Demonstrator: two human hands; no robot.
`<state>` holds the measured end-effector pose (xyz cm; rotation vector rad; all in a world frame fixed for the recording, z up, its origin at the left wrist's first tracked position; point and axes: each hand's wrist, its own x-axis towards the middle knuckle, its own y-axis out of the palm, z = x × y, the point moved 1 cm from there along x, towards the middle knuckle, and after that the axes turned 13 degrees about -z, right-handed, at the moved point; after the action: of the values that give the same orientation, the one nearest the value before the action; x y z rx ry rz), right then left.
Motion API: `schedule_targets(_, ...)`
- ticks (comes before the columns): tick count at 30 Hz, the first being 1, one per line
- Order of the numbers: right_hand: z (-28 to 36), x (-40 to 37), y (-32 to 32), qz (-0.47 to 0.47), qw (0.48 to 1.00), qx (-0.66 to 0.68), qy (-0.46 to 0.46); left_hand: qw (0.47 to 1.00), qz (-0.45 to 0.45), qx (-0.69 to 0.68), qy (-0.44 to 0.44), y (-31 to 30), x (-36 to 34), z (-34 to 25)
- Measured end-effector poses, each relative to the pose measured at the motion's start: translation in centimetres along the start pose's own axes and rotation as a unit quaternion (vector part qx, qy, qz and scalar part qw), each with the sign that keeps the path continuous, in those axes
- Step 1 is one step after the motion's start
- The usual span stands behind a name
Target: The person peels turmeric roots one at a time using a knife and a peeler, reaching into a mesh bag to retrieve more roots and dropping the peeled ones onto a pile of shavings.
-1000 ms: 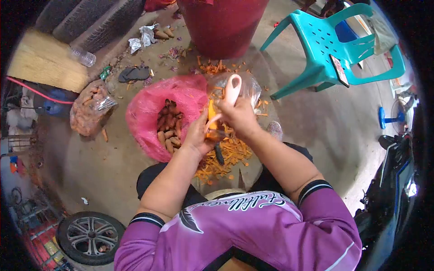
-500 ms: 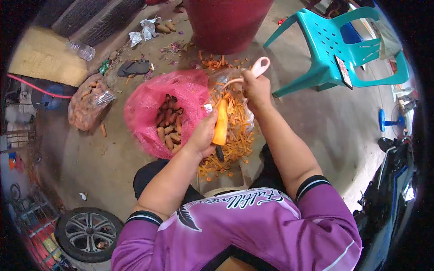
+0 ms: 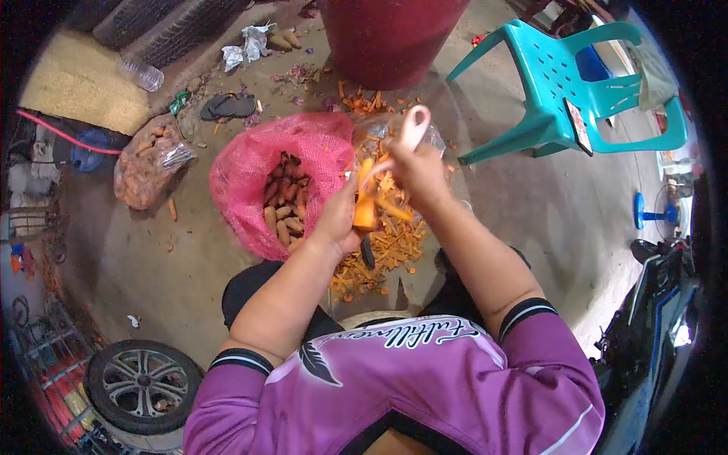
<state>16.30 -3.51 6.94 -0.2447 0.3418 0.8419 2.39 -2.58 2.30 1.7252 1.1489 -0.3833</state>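
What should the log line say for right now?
left hand: holds carrot | right hand: holds peeler at carrot | peels: on floor

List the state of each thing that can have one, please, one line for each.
left hand, shut on carrot
right hand, shut on peeler
carrot, bright orange, looks peeled
sack, open, holding unpeeled carrots
peels, scattered loose
chair, upright, phone on its seat
bottle, lying on its side
wheel, lying flat
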Motion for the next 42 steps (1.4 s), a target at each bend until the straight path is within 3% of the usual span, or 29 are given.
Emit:
schedule_targets(3, -1.3, -2.5, 0.9, 0.082, 0.996, 0.004, -0.04, 0.994, -0.062, -0.087, 0.013, 1.0, -0.3, -0.4)
schedule_targets(6, -2.3, -1.8, 0.7, 0.064, 0.997, 0.033, -0.008, 0.998, 0.011, -0.065, 0.009, 0.9, -0.4, 0.1)
schedule_targets(7, -3.0, -0.8, 0.6, 0.058, 0.997, 0.045, 0.005, 0.997, -0.011, -0.073, 0.02, 1.4, -0.4, 0.3)
schedule_targets(10, -2.8, 1.3, -0.3, 0.015, 1.0, 0.013, 0.003, 0.999, 0.004, -0.02, 0.028, 0.5, 0.9, 1.5)
schedule_targets(12, -3.6, 4.8, -1.4, -0.094, 0.991, 0.048, -0.079, 0.998, 0.064, 0.001, -0.025, 0.3, 0.0, 1.5)
schedule_targets(13, -4.1, 6.7, -2.3, -0.138, 0.988, 0.01, -0.066, 0.997, 0.069, 0.0, -0.042, 0.5, 0.0, 1.5)
schedule_targets(14, -4.8, 7.9, -2.6, -0.167, 0.982, 0.077, -0.041, 0.996, 0.072, -0.001, -0.059, 0.7, -0.1, 1.5)
schedule_targets(16, -3.7, 6.6, -2.1, -0.153, 0.978, 0.139, -0.007, 0.999, 0.016, -0.007, -0.049, 0.9, -0.7, 0.7)
schedule_targets(18, -2.9, 4.2, -1.5, -0.082, 0.995, 0.061, 0.009, 1.0, -0.017, -0.005, -0.022, 0.8, -0.5, 0.3)
schedule_targets(22, -2.0, -1.0, 0.4, 0.063, 0.997, 0.047, -0.004, 1.0, -0.027, -0.004, 0.014, 1.3, -1.1, -0.3)
schedule_targets(24, -2.7, -1.6, 0.8, 0.075, 0.995, 0.051, -0.051, 0.998, -0.052, -0.017, 0.002, 0.1, 0.2, 0.3)
schedule_targets(25, -3.0, -1.7, 0.8, 0.08, 0.993, 0.052, -0.074, 0.999, -0.015, -0.034, -0.009, -0.1, 0.7, 0.6)
schedule_targets(28, -3.7, 0.1, 0.5, 0.056, 0.997, 0.051, -0.026, 0.999, -0.036, -0.004, 0.032, 0.7, 0.0, 0.9)
schedule_targets(30, -3.2, 2.0, -0.6, 0.011, 0.999, 0.038, -0.012, 1.0, 0.014, 0.017, 0.012, 0.3, 0.0, 1.3)
schedule_targets(32, -5.5, 6.7, -1.4, -0.122, 0.983, 0.109, -0.085, 0.999, 0.037, 0.029, -0.007, 0.3, -0.1, 1.7)
schedule_targets(34, -4.0, 7.2, -2.6, -0.171, 0.979, 0.105, -0.03, 0.999, 0.033, 0.033, -0.023, 0.4, -0.1, 1.9)
schedule_targets(40, -2.2, 1.2, -0.3, -0.023, 0.999, 0.042, -0.02, 1.0, -0.019, -0.007, -0.011, 1.5, -0.8, 0.4)
schedule_targets(42, -3.0, 0.2, 0.4, 0.014, 0.995, 0.021, -0.1, 0.998, -0.055, 0.025, 0.016, 2.2, -1.2, 0.4)
